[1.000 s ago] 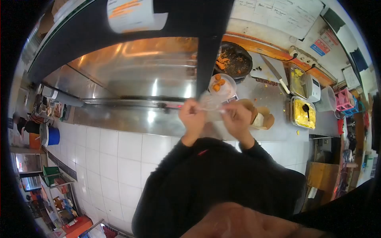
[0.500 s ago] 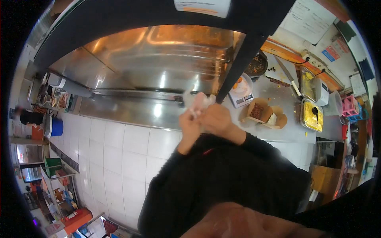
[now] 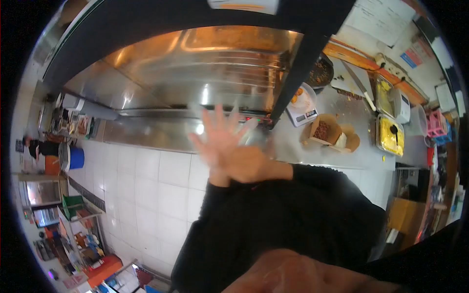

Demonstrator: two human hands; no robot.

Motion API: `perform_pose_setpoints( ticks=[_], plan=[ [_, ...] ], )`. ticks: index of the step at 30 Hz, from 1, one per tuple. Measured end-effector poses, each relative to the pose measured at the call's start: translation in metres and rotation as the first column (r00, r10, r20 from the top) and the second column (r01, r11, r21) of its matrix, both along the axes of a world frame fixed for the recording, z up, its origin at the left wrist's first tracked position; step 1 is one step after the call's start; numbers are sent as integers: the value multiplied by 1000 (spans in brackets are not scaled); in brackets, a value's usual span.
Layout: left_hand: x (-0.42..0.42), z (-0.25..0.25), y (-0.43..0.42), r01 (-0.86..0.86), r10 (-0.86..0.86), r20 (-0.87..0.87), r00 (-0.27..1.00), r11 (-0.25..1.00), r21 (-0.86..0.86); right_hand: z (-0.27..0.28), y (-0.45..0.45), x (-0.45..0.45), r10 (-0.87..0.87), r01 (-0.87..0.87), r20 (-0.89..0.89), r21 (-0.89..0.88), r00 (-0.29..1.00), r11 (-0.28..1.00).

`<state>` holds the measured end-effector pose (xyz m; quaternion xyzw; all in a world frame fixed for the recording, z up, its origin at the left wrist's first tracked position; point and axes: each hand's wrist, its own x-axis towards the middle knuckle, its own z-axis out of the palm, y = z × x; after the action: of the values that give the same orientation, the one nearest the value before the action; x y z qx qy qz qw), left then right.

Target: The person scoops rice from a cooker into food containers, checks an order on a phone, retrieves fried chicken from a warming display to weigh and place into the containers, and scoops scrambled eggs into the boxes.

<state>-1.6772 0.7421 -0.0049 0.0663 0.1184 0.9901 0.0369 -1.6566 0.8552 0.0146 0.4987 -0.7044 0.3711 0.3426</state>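
Observation:
In the head view, my left hand (image 3: 218, 139) has its fingers spread wide, with a clear thin plastic glove (image 3: 235, 113) loosely over them. My right hand (image 3: 245, 163) crosses over the left wrist and is closed at the glove's cuff. Both hands are slightly smeared by motion. To their right on the steel counter (image 3: 312, 155) stand a brown paper box (image 3: 322, 130) with dark red food and another box (image 3: 346, 140) with something white. Behind them is a scale (image 3: 303, 115) bearing a bowl (image 3: 304, 100) with orange pieces.
A dark pan (image 3: 321, 72), a knife (image 3: 359, 85) on a white board and two trays of yellow food (image 3: 391, 136) are at the right. A dark post (image 3: 303, 68) rises beside the scale. A person (image 3: 35, 147) is at the far left, near a blue bin (image 3: 76, 156).
The glove has gone from between both hands onto my left hand, whose fingers have spread. My right hand has moved to the left wrist. The view has shifted, showing the counter's items further right.

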Motion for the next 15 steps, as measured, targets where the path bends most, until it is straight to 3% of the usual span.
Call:
perform_pose_setpoints(
  ticks=[3,4,6,7,9,10,11,12,13,14,15],
  plan=[
    [-2,-10,2,113,-117,89,989,992,48,-23,8,11,272,-267,4,202,962,942],
    [-4,-17,10,210,-213,17,977,972,106,-20,17,13,293,-313,127,184,948,932],
    [-5,-38,31,469,-458,134,879,881,-66,-10,40,17,242,-251,234,11,942,968],
    [-12,-66,49,584,-574,162,803,702,-408,-6,54,18,228,-217,284,-69,931,974],
    [-22,-120,100,556,-625,186,758,470,-686,-2,93,20,8,26,339,-96,941,995],
    [-21,-140,129,512,-586,149,796,522,-682,-2,114,23,-94,141,369,-103,925,985],
    [-25,-148,151,464,-542,114,833,571,-677,-2,134,29,-170,219,414,-75,895,973],
    [-41,-111,173,77,-504,-68,861,262,-962,-3,155,35,-242,294,453,-46,858,955],
    [-62,-109,197,-291,-442,-282,851,49,-955,-3,172,38,-312,364,487,-14,816,931],
    [-83,-107,221,-573,-376,-471,798,-233,-785,-4,186,42,-352,419,500,-24,792,908],
    [-101,-143,243,-708,-235,-680,695,-389,-589,-5,197,49,-391,472,512,-33,765,881]
  ],
)
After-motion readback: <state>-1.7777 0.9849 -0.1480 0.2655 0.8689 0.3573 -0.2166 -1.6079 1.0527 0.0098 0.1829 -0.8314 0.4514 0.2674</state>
